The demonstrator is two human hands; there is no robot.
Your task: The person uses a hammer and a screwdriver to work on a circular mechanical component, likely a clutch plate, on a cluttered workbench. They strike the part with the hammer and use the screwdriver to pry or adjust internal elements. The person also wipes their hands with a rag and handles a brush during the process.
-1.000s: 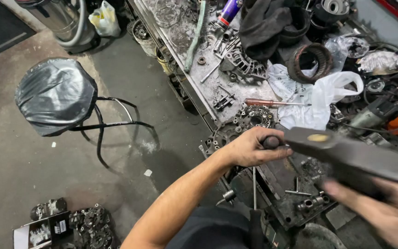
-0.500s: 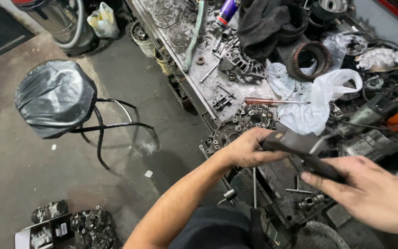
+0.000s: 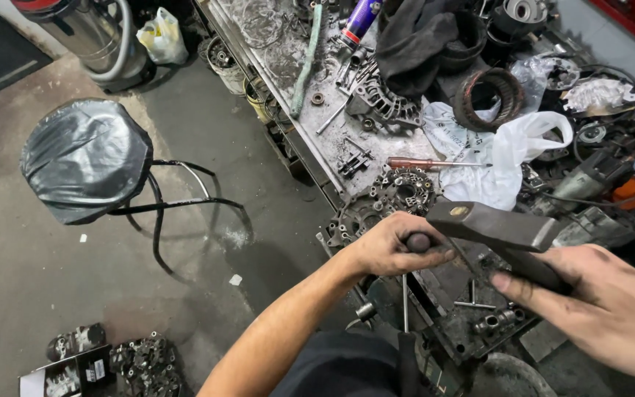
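Between both hands' fingers point(image 3: 435, 257), hammer point(image 3: 490, 226).

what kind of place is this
Probably an auto-electrical repair workshop: a cluttered metal workbench strewn with alternator parts, such as a copper-wound stator ring, a stool on the stained concrete floor, and a hammer in the right hand.

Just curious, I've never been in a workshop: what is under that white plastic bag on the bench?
The white plastic bag lies crumpled on the cluttered metal bench. A red-handled screwdriver runs up to its edge, tip tucked beneath. Whatever else lies under it is covered.
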